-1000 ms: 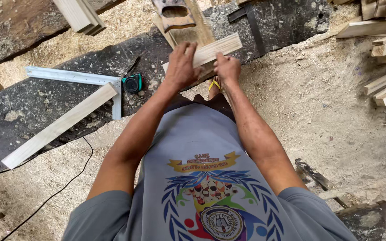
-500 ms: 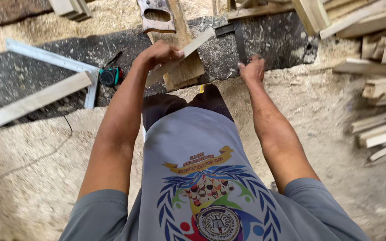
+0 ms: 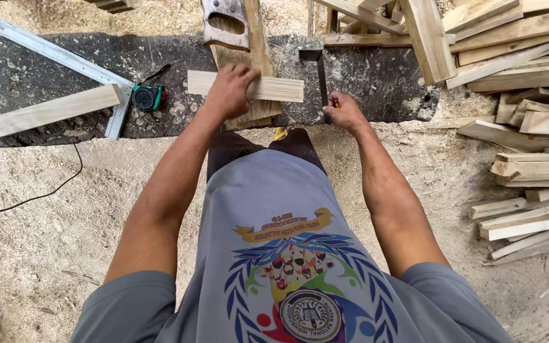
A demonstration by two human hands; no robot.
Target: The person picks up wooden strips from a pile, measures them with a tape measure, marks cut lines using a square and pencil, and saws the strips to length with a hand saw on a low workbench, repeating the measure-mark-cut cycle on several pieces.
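Observation:
My left hand [image 3: 230,89] presses down on a short pale wood piece [image 3: 281,89] that lies crosswise over an upright plank [image 3: 258,60] on the dark slab [image 3: 46,79]. My right hand [image 3: 345,112] is curled around the lower end of a black L-shaped square [image 3: 321,70] lying on the slab, just right of the wood piece. A small yellow tip shows by its fingers. A handsaw [image 3: 225,24] rests on the plank beyond my left hand.
A green and black tape measure [image 3: 147,97], a metal straightedge [image 3: 58,57] and a long wood strip [image 3: 39,113] lie on the slab at left. Stacked wood strips [image 3: 528,159] pile up at right. Sawdust covers the ground, and a black cable [image 3: 33,198] runs across it.
My left hand brought the short wood piece from tilted to flat across the plank. My right hand let go of it and moved right onto the black square.

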